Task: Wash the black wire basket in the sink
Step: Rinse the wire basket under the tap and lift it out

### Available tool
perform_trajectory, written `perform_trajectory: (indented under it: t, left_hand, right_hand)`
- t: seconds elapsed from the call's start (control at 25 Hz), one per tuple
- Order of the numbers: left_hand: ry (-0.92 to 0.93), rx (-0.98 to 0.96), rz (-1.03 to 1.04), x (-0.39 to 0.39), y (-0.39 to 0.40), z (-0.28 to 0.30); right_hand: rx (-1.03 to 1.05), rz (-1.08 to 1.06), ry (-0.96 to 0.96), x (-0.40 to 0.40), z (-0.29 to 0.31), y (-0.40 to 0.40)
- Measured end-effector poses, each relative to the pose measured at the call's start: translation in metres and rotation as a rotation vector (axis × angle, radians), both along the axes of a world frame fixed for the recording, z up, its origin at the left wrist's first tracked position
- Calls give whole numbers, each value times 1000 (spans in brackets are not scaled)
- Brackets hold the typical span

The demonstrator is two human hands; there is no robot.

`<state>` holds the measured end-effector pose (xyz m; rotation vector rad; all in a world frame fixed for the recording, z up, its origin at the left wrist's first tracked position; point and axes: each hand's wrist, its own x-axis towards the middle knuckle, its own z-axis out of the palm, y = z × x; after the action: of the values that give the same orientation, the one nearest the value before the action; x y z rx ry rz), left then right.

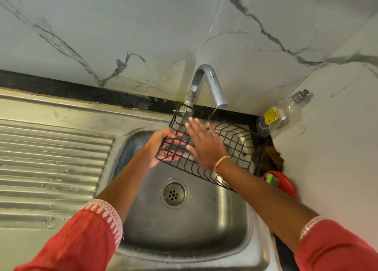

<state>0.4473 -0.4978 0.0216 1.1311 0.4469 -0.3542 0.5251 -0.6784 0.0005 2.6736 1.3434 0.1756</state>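
A person in red sleeves with white lace cuffs holds a black wire basket (212, 148) tilted over the far right part of a steel sink (184, 230), under a curved chrome tap (208, 82) from which a thin stream of water falls onto the basket's far edge. The left hand (163, 148) takes the basket at its left end, its grip closed around the wires with the fingers showing through the mesh from beneath. The right hand (204, 142), a thin bangle (219, 162) at its wrist, lies inside the basket with the fingers spread flat and straight, its grip wide and holding nothing; whether the palm presses the wires or hovers just above them is hard to tell, as the hand is slightly blurred. The round drain (173, 193) sits in the middle of the bowl, below the basket's near edge. A ribbed draining board (51, 158) runs along the sink's left side. At the far right corner of the tabletop, against the marble-patterned wall (143, 25), a clear bottle (286, 113) with a yellow label leans back, and a brown cloth (274, 160) lies bunched by the basket's right end. Just nearer along the right edge stands a red container (286, 185) with a green piece on it.
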Motion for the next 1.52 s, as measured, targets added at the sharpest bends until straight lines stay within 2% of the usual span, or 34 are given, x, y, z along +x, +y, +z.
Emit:
perform_trajectory:
  t: [0.12,0.16,0.24,0.28,0.36,0.4,0.52,0.56,0.64,0.68,0.8,0.84,0.96,1.0,1.04,1.12,1.2,1.24,1.32,1.4,1.44,1.52]
  left_hand:
    - [7,28,15,-1,-1,1]
    - [17,43,11,-3,2,-2]
    - [3,47,8,-2,8,-6]
    - [-13,46,16,-2,12,-7]
    - [-19,53,38,-3,17,-8]
    - [-16,54,45,-5,18,-9]
    - [0,53,85,-7,15,-13]
    - [5,42,90,-7,15,-12]
    - [-8,-9,80,-7,15,-13]
    - [-14,-29,68,-9,15,-15]
    - [19,-12,95,-13,14,-21]
    - [30,-5,111,-14,13,-22]
    - [52,0,163,-21,13,-20]
    - [53,12,156,-23,13,-20]
    - [45,27,130,-27,11,-17]
    - [11,143,76,-23,4,-11]
    - [-20,381,43,-11,-2,-2]
    - [-24,506,13,-5,-8,3]
    - [-24,659,-59,-1,-20,22]
    - [-38,729,-83,2,-28,34]
    - [-59,749,-86,4,-34,40]
    - [-107,829,-102,3,-43,49]
  right_hand:
    - [-211,371,6,8,-5,-6]
    - [-184,356,-5,17,0,-7]
    - [-66,148,-18,18,6,-7]
    - [-27,128,-11,8,-2,-6]
    - [-73,310,9,-6,-16,-9]
    - [-67,328,11,-2,-18,-11]
    - [121,-2,35,6,-8,-4]
    - [106,27,52,1,-11,-1]
    - [-26,293,40,-7,-18,-3]
    - [-43,331,33,-1,-17,-7]
    - [139,4,36,5,-12,-6]
    - [155,-29,55,-2,-18,-5]
    - [161,55,213,-18,-24,-2]
    - [256,-62,324,-18,-15,0]
    - [412,-274,489,-21,2,8]
    - [912,-670,1028,-29,40,29]
    - [1325,-805,1531,-33,72,48]
    - [1445,-820,1669,-33,86,53]
    - [1545,-938,1639,-21,103,59]
    - [1549,-1089,1447,-14,110,55]
    - [1529,-1118,1369,-10,108,49]
    - [1465,-1103,1328,-5,104,40]
